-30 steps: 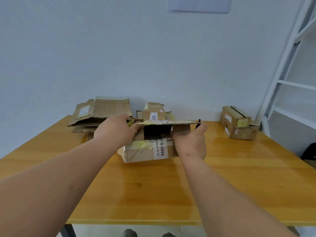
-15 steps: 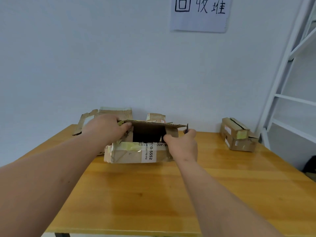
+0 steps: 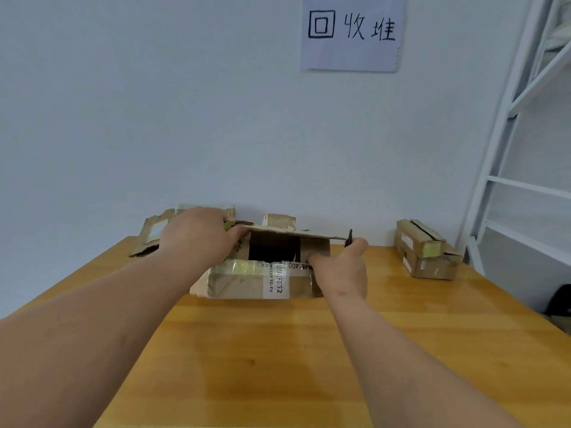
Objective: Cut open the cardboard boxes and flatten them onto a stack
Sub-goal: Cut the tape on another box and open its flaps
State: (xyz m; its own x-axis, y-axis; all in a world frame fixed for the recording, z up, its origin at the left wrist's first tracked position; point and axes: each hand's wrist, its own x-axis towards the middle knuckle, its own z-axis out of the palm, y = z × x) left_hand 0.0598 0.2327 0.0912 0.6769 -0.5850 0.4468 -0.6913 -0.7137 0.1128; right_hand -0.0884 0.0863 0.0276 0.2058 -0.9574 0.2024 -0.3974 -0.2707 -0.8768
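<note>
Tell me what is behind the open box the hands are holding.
Behind the open box a taped cardboard piece pokes up; flattened cardboard lies back-left. The left hand and box cover the rest.

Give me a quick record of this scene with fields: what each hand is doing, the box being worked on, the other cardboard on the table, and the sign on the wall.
left hand: grips the raised top flap at its left end
right hand: holds a dark cutter, fingers at the box's right edge
open box: on the wooden table, flap lifted, dark inside, white label on front
flattened cardboard: behind the left hand, by the wall
closed boxes: stacked at far right of the table
wall sign: white sheet, handwritten characters
</note>
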